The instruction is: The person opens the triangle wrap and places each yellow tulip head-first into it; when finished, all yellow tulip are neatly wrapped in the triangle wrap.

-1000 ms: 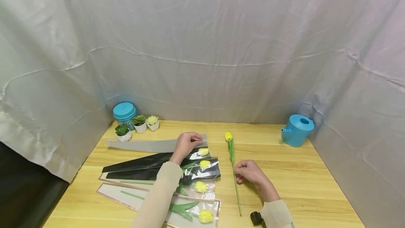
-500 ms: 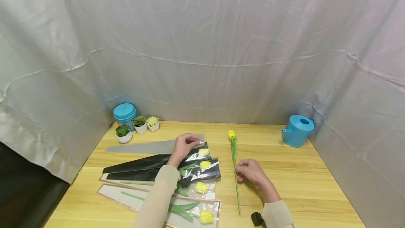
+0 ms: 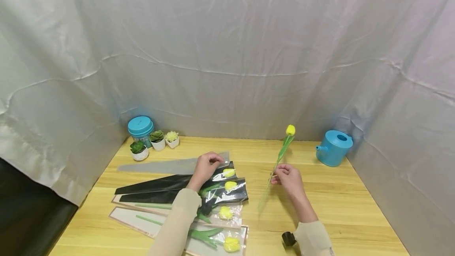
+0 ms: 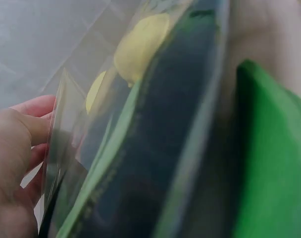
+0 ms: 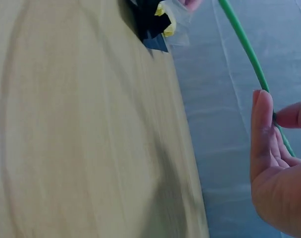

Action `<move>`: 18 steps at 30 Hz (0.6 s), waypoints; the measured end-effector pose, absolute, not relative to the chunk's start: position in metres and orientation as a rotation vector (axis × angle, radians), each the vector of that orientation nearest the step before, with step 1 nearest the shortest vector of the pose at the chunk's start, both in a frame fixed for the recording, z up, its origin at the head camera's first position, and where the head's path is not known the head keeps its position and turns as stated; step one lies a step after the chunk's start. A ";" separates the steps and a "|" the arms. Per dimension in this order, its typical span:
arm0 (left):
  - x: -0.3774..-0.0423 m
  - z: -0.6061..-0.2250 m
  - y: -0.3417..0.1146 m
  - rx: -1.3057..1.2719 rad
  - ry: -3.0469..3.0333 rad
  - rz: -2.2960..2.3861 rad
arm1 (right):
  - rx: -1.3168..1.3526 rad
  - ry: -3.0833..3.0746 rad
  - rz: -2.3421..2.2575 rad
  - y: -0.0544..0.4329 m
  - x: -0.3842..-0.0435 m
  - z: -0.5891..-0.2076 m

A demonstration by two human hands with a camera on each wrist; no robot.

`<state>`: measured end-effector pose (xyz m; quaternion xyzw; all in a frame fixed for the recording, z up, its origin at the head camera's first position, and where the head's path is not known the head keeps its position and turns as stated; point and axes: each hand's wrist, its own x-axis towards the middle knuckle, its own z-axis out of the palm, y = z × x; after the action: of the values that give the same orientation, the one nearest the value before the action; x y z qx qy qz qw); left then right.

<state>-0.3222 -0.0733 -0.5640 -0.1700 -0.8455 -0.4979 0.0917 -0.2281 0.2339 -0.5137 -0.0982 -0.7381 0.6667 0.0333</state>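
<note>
A yellow artificial tulip (image 3: 290,130) leans over the table, bloom up and away. My right hand (image 3: 292,179) pinches its green stem (image 5: 247,49) between thumb and fingers. My left hand (image 3: 206,169) is at the wide end of a flat grey flower sleeve (image 3: 156,166), pinching its clear edge in the left wrist view. Below it lie two black sleeves (image 3: 153,184), each with a yellow tulip (image 3: 230,185) showing through clear film. Nearer still are two pale sleeves (image 3: 128,218) with pinkish borders, also with tulips in them. The left forearm covers part of these.
A blue watering can (image 3: 334,148) stands at the back right. At the back left are a blue-lidded jar (image 3: 140,127) and three small potted succulents (image 3: 157,140). Grey cloth (image 3: 241,102) hangs behind the wooden table (image 3: 334,204) and at its sides.
My right hand has moved up and away with the tulip; its bloom has swung right and its stem now slants. The left hand has stayed nearly still at the grey sleeve's end.
</note>
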 end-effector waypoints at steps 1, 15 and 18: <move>-0.321 -0.563 -0.074 -0.513 -2.504 -1.471 | -0.313 -2.249 2.056 0.234 -0.229 -0.513; -0.313 -0.562 -0.073 -0.502 -2.485 -1.539 | -0.309 -1.982 2.033 0.235 -0.245 -0.499; -0.311 -0.563 -0.073 -0.490 -2.481 -1.567 | -0.292 -1.958 2.008 0.232 -0.250 -0.496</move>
<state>-0.3114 -0.0733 -0.5631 -0.1642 -0.8310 -0.5249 0.0830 -0.2505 0.2318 -0.4959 -0.1023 -0.6855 0.7029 0.1603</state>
